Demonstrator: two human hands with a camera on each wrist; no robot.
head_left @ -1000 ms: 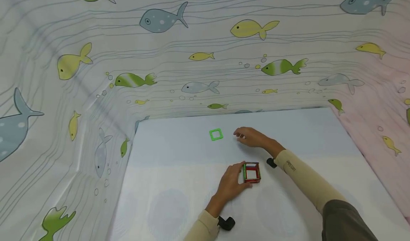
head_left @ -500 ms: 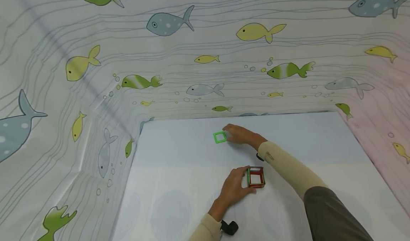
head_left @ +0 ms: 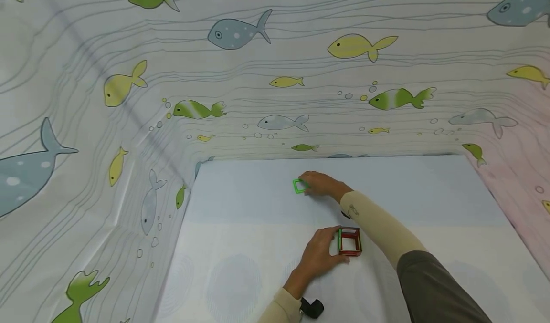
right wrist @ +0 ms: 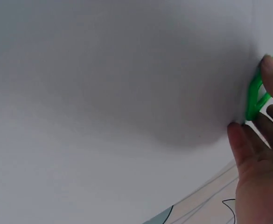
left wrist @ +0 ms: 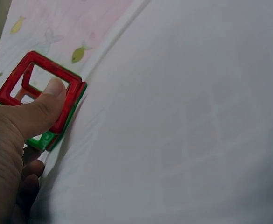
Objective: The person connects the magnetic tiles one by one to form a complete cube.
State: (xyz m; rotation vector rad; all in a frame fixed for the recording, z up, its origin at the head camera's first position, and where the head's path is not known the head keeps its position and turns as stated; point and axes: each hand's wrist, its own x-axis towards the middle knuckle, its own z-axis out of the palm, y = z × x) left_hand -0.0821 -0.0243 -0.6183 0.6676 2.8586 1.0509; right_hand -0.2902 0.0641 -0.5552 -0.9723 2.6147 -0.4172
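Observation:
My left hand [head_left: 318, 257] holds an open-sided cube [head_left: 350, 253] of red and green magnetic tiles on the white table. In the left wrist view, the thumb presses the red square face [left wrist: 57, 66] while the other fingers are partly hidden below and behind. Farther back, my right hand [head_left: 321, 183] pinches a green square magnetic tile [head_left: 295, 187] at its right side. The right wrist view shows this green tile [right wrist: 253, 95] slanted, with the thumb on one edge and fingers near the opposite one.
The white table [head_left: 240, 194] ends at a fish-patterned backdrop [head_left: 240, 89] behind and at the sides. A black wrist-camera mount [head_left: 312, 308] sits at my left wrist. My right forearm [head_left: 382, 225] reaches across behind the cube.
My right hand has moved left to the green tile and taken hold of its right side. My left hand stays at the cube. The head view has shifted slightly.

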